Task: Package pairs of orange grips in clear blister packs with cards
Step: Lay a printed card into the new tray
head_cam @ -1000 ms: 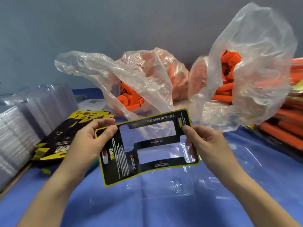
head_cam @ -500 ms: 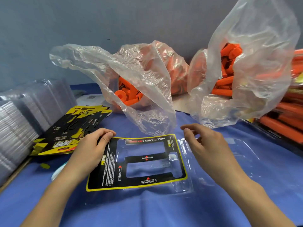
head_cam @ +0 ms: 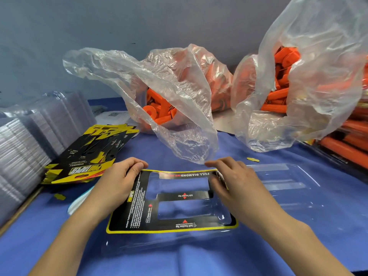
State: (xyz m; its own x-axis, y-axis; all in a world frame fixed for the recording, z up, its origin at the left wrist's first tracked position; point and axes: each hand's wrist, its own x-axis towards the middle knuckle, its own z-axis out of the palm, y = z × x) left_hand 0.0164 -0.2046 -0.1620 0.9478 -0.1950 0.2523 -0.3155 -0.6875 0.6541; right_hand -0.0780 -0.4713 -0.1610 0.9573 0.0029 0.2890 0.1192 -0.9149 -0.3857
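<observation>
Since the blue cloth covers the whole table, it goes first. At the back right stands the big clear bag, open and full of orange grips. The second clear bag sits at centre, also holding grips, and its loose mouth hangs out toward the hands. Far left are stacks of clear blister packs, nested on edge. At the right edge is a heap of packed orange items (details too blurred).

An open blister pack lies flat on the cloth in front of the person. Its right half is bare and its left half is under the card. That card is black with a yellow border and two long cut-outs. It reads upside down from here: "FULL DIAMOND" along the far edge and "Soft Traction Top" twice by red arrows. The small print is unreadable.

Left of it is a fanned pile of cards of the same kind, the top logo looking like "PRO TAPER".

The left hand pinches the card's far left corner, thumb on top and fingers curled. The right hand holds the card's right end, bent fingers at the far edge and thumb lying on the card.

Two small yellow scraps lie on the cloth.
</observation>
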